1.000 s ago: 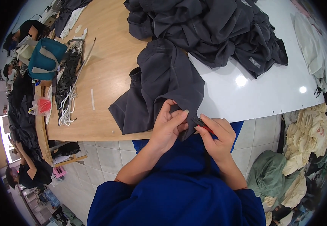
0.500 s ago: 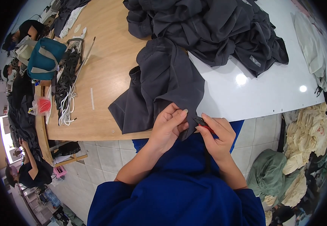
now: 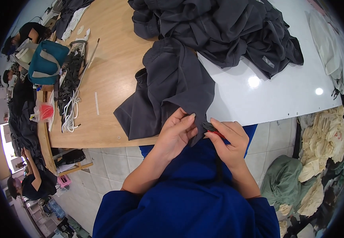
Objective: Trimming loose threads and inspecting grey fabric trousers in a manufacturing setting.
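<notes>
A dark grey garment (image 3: 172, 75) with a gathered elastic edge lies over the near edge of the table. My left hand (image 3: 176, 131) is closed on the garment's near edge, thumb and fingers pinching the cloth. Just to the right, my right hand (image 3: 229, 141) holds small thread snips (image 3: 209, 127) with dark blades and a red handle. The blades point left at the cloth beside my left fingertips. Whether they touch it, I cannot tell.
More dark grey garments (image 3: 219, 31) are heaped at the far side. White cords (image 3: 72, 113) and a teal bag (image 3: 49, 61) lie on the left. Cream cloth (image 3: 324, 139) and green cloth (image 3: 283, 178) are piled on the right. Two people work at the far left.
The thread snips have shifted slightly left and their blades sit closer to the cloth. My left hand keeps its pinch, nearly unmoved.
</notes>
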The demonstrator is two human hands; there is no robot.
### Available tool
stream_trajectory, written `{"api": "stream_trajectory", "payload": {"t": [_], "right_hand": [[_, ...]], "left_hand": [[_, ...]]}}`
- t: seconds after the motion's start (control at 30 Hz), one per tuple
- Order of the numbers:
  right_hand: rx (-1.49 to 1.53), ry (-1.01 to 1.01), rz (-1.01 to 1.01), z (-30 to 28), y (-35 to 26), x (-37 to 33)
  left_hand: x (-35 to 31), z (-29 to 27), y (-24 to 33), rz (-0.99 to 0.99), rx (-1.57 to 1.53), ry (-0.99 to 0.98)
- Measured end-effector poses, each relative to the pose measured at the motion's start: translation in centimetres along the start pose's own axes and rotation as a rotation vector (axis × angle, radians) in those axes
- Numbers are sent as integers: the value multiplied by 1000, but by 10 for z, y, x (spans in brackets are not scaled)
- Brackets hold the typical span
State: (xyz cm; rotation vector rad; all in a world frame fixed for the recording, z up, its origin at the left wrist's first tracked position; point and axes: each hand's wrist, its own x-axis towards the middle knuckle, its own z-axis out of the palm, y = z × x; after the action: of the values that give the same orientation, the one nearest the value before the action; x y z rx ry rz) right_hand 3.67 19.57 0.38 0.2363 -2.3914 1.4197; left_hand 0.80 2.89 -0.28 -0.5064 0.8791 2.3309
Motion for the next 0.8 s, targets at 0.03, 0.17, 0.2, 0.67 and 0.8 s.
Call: {"api": "stream_trajectory", "payload": {"t": [0.03,0.17,0.2,0.67,0.8], "right_hand": [[0,0,0,0,0,0],[-52,4,-31,-3,0,2],[-93,-17,-47,-5,0,2],[-297,10,-148,-10,0,3],[-286,28,-152,-9,2,1]], "left_hand": [[1,-2,-1,0,0,0],[2,-4,-2,-56,-46,-42],[1,-4,-2,-71,-45,-15],[1,1,0,-110,-99,29],[1,-1,0,-108,-116,7]]}}
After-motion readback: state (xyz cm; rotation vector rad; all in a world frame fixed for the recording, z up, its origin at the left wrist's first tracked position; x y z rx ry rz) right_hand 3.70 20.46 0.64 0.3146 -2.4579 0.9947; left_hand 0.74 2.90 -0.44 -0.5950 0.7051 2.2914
